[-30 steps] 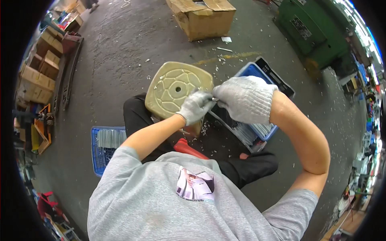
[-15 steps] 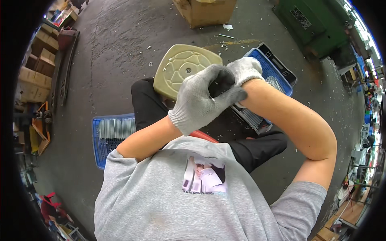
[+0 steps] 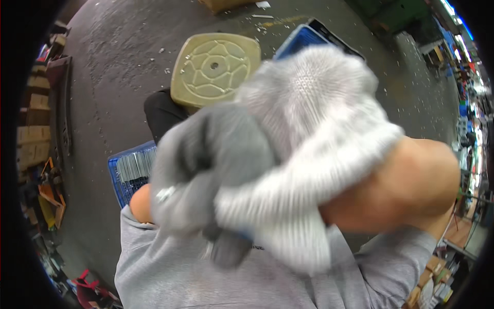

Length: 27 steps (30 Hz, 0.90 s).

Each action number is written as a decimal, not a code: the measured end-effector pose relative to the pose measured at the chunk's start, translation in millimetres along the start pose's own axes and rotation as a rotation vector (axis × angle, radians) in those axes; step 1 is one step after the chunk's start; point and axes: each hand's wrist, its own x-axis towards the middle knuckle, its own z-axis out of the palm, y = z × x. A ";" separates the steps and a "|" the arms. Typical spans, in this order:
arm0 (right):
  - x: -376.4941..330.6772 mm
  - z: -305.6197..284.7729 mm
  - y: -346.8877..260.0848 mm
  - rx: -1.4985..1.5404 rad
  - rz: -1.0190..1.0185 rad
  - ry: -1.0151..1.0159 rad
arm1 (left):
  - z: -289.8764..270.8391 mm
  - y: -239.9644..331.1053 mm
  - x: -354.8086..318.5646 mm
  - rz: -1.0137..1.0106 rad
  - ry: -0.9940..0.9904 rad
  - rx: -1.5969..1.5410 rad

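Close in front of me, my left hand point(image 3: 211, 154), in a grey-coated work glove, is closed with its fingers curled against the ribbed cuff point(image 3: 303, 190) of the other glove. A small pale fleck sits on the back of it. My right hand point(image 3: 314, 92) wears a white knitted glove, back turned up, and its fingers are hidden and blurred. The cuff is spread wide around the wrist, one part hanging below it. Past the hands stands a yellowish plastic stool point(image 3: 216, 67) with a ball pattern on its top.
A blue crate point(image 3: 123, 191) with thin metal rods point(image 3: 136, 165) lies at my left. Another blue crate point(image 3: 298, 41) shows partly behind my right hand. Stacked cartons point(image 3: 36, 134) line the left side, a green machine point(image 3: 396, 18) stands far right, and scraps litter the floor.
Both hands have come up and closer to me, now larger and blurred. The white cuff is pulled out wider around my right wrist. The view has shifted, with the stool higher and further left.
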 end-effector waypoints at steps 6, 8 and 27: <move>-39.7 37.9 -16.9 0.395 0.199 -0.322 | 7.2 -28.1 -42.6 -0.037 0.056 -0.044; -54.8 56.9 -34.5 0.361 0.267 -0.257 | 3.3 -41.3 -53.0 -0.043 0.053 -0.074; -98.8 6.7 -228.3 -0.092 0.549 0.374 | -36.9 -115.2 -135.5 0.042 0.229 -0.089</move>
